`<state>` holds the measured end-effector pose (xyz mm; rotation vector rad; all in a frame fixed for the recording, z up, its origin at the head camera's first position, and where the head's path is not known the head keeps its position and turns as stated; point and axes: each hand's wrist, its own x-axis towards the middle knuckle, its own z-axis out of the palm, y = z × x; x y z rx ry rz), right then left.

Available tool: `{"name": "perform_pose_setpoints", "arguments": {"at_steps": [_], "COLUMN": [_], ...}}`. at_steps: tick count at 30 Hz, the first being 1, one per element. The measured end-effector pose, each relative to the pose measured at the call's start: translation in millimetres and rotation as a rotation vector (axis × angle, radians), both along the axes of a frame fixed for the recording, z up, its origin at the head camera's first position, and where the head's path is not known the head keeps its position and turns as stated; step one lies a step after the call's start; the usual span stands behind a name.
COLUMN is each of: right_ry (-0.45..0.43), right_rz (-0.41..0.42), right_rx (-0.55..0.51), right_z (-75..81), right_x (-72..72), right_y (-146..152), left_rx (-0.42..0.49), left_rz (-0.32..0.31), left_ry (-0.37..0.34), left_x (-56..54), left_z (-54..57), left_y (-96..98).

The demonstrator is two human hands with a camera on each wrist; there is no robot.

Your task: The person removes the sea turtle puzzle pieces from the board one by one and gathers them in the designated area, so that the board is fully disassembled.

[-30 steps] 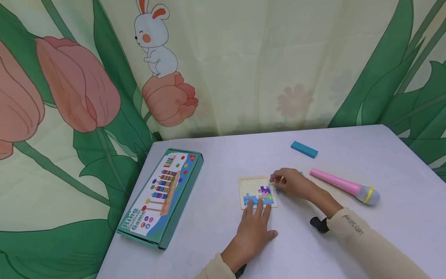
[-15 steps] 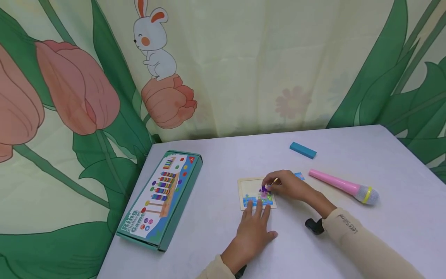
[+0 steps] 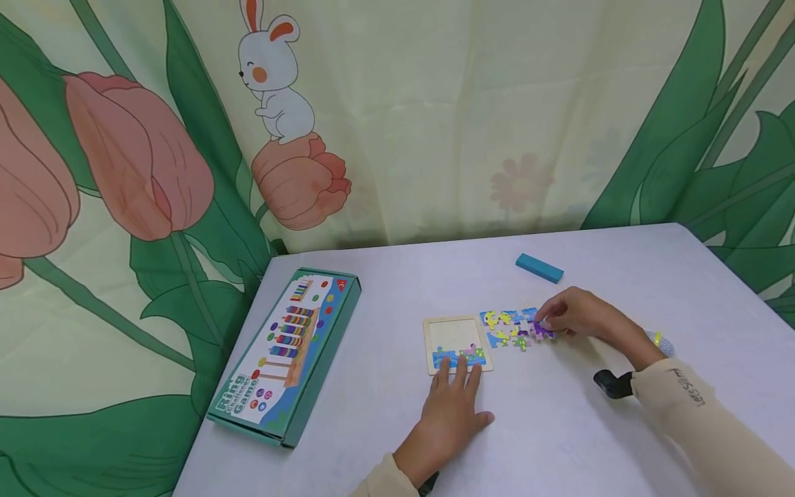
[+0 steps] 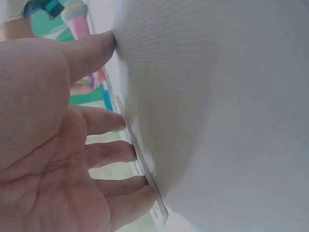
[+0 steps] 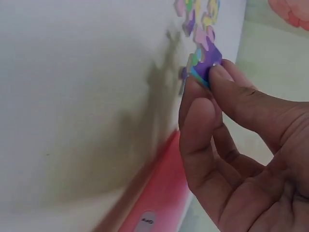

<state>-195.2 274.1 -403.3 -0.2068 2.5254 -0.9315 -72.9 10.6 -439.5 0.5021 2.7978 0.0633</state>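
A small wooden puzzle tray [image 3: 427, 345] lies mid-table, with joined blue and green pieces [image 3: 442, 360] along its near side. My left hand [image 3: 448, 414] rests its outstretched fingertips on the tray's near edge; the left wrist view shows the fingers [image 4: 111, 152] at that rim and the thumb apart. Right of the tray, my right hand [image 3: 580, 317] pinches a purple puzzle piece [image 5: 208, 60] between thumb and fingers, tilted in the right wrist view. Several loose yellow, blue and purple puzzle pieces [image 3: 503, 319] lie between the tray and this hand.
A green ring game box [image 3: 292, 345] lies at the left. Behind the loose pieces is a blue block [image 3: 539, 268]. The pink toy microphone [image 5: 161, 198] lies beneath the right forearm, mostly hidden in the head view. A printed curtain [image 3: 422, 138] hangs behind the table.
My right hand reached over the tray, took the purple piece out of it, and moved right with it. The loose pieces are uncovered and the microphone is now mostly covered. My left hand stayed put.
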Motion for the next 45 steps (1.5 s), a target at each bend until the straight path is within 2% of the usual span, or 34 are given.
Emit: {"name": "perform_pose_setpoints", "arguments": {"at_steps": [2, 8, 19, 33, 40, 43, 45], "right_ry": [-0.011, 0.06, 0.074, 0.1, 0.159, 0.175, 0.191], "right_rz": [0.005, 0.063, -0.005, -0.006, -0.014, -0.027, -0.028], "right_rx": [0.019, 0.061, 0.126, 0.251, 0.307, 0.275, 0.247], "right_z": [-3.1, -9.7, -12.6, -11.8, -12.1, -11.1, -9.7], "right_x": [0.1, -2.1, 3.4, 6.8, 5.9, 8.4, 11.1], "right_y": [1.4, -3.1, -15.2, -30.1, -37.3, -43.3, -52.1], "left_rx": [0.008, 0.017, 0.01, -0.072, 0.017, 0.095, 0.155], "left_rz": [0.001, 0.01, -0.009, -0.038, -0.024, -0.021, -0.015], "left_ry": [0.001, 0.003, 0.016, 0.021, -0.014, -0.039, -0.058], "left_x": [0.2, 1.1, 4.2, 5.4, 1.0, -2.3, -5.1], "left_z": [-0.3, -3.4, -2.9, -2.2, 0.3, 0.1, 4.2], "left_y": [-0.3, -2.6, -3.3, -7.1, -9.9, -13.2, -18.0]}}
